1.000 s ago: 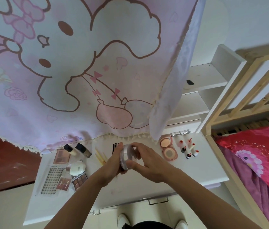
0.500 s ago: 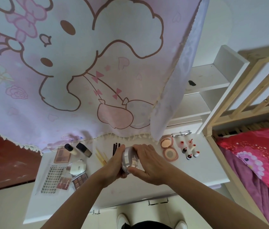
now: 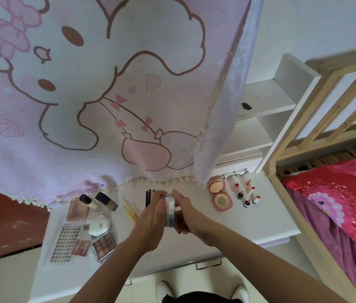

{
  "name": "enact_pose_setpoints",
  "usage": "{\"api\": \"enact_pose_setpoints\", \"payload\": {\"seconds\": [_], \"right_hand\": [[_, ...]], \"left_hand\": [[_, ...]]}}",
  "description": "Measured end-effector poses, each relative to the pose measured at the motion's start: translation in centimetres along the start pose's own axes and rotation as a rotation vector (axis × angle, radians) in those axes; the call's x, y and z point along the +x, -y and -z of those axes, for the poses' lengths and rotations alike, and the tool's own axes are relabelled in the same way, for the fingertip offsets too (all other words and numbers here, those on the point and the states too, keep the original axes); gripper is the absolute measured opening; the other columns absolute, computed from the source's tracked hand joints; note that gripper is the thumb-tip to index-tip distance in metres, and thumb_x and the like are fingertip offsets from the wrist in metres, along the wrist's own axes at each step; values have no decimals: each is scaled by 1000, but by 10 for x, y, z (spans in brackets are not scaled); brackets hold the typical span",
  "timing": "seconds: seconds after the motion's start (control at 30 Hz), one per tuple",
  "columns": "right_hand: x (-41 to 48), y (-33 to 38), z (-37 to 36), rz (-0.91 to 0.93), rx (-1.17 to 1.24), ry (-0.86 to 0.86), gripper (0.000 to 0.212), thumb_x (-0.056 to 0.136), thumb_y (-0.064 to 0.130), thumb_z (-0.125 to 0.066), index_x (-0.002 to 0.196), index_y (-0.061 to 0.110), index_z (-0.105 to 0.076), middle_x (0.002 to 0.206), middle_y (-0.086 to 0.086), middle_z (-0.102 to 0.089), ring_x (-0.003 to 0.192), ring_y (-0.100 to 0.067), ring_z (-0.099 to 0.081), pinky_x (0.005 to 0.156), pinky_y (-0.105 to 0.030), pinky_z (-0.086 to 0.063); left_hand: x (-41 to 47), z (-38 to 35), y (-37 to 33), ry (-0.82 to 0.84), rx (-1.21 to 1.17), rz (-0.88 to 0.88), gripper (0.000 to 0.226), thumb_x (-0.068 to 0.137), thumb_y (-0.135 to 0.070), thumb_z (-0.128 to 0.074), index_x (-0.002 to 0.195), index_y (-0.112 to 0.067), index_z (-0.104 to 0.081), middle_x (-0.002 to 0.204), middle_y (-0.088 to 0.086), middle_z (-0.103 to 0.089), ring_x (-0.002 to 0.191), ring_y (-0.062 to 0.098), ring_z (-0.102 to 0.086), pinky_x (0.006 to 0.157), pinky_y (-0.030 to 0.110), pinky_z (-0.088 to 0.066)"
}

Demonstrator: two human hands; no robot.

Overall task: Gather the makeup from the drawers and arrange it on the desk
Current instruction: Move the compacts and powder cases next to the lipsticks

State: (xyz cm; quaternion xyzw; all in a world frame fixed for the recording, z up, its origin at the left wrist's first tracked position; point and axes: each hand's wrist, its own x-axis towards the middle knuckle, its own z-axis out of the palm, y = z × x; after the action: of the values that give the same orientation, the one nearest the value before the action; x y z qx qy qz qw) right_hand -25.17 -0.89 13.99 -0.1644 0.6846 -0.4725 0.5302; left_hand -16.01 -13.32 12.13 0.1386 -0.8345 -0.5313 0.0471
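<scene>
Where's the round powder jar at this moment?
Head view, centre: the jar is held on edge between left hand and right hand above the desk, near the black brushes.

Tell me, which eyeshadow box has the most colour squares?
The silver-edged palette nearest the desk's front edge: it shows a grid of nine brown squares. The pink palette by the bottles shows fewer, bigger ones.

hands (image 3: 149, 219) (image 3: 189, 215) grip jar (image 3: 170, 212) over desk (image 3: 249, 221)
</scene>
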Motion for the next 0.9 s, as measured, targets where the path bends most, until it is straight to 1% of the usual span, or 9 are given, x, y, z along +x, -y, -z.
{"api": "enact_pose_setpoints", "payload": {"seconds": [0.17, 0.27, 0.37, 0.47, 0.57, 0.7, 0.77, 0.83, 0.9], "right_hand": [[0, 5, -4, 71, -100, -105, 57, 100, 66, -18, 128, 17, -28, 115, -6, -49, 94, -13, -54, 82, -23, -48], [6, 1, -8, 152, -316, -256, 45, 104, 55, -21, 123, 16, -33, 114, -3, -47, 87, -14, -57, 88, -31, -55], [6, 2, -10, 273, -403, -327, 36, 103, 53, -25, 111, 18, -31, 101, -7, -53, 77, -17, -63, 77, -39, -59], [2, 4, -4, 377, -440, -279, 40, 101, 57, -28, 113, 19, -30, 89, -4, -63, 76, -19, -67, 74, -40, -58], [0, 1, 11, 429, -602, -175, 41, 96, 59, -39, 121, 28, -31, 103, 1, -57, 89, -14, -58, 80, -36, -54], [-3, -5, 31, 379, -608, -14, 68, 83, 57, -66, 135, 36, -29, 125, 10, -41, 113, -8, -47, 98, -32, -48], [-3, -6, 33, 360, -577, 11, 88, 74, 54, -78, 142, 36, -24, 134, 10, -36, 121, -6, -44, 101, -29, -47], [-3, -4, 31, 285, -559, -23, 95, 72, 66, -74, 146, 34, -24, 137, 9, -37, 119, -7, -46, 96, -27, -46], [-1, -1, 29, 203, -585, -80, 87, 77, 80, -56, 144, 27, -37, 127, 7, -51, 107, -8, -55, 91, -30, -50]], "left_hand": [[3, -7, -2, -80, -29, -33, 48, 93, -71, -20, 114, -33, -41, 90, 7, -61, 77, 30, -66, 63, 56, -55], [4, -16, -3, -88, -111, 24, 56, 93, -71, -17, 112, -27, -46, 94, 10, -62, 83, 28, -66, 67, 44, -57], [6, -19, -7, -104, -274, 116, 60, 97, -60, -15, 108, -16, -53, 93, 12, -67, 87, 26, -68, 68, 29, -54], [7, -14, -8, -53, -323, 190, 65, 104, -51, -6, 113, -17, -61, 93, 7, -73, 90, 17, -70, 72, 24, -54], [2, -9, 0, 7, -361, 340, 72, 101, -55, -7, 107, -14, -66, 77, -1, -70, 67, 2, -62, 61, 15, -46], [-5, -5, 11, 38, -456, 413, 90, 85, -80, -23, 102, 0, -62, 75, 16, -51, 65, 18, -41, 61, 29, -36], [-6, -5, 13, 37, -496, 442, 95, 77, -89, -30, 107, -6, -64, 85, 20, -54, 73, 25, -45, 66, 34, -38], [-6, -5, 12, 34, -505, 463, 88, 76, -90, -29, 109, -18, -69, 94, 19, -59, 81, 28, -47, 71, 35, -39], [-5, -4, 12, 41, -473, 449, 91, 77, -89, -26, 108, -15, -68, 91, 16, -59, 78, 26, -42, 66, 32, -37]]}}
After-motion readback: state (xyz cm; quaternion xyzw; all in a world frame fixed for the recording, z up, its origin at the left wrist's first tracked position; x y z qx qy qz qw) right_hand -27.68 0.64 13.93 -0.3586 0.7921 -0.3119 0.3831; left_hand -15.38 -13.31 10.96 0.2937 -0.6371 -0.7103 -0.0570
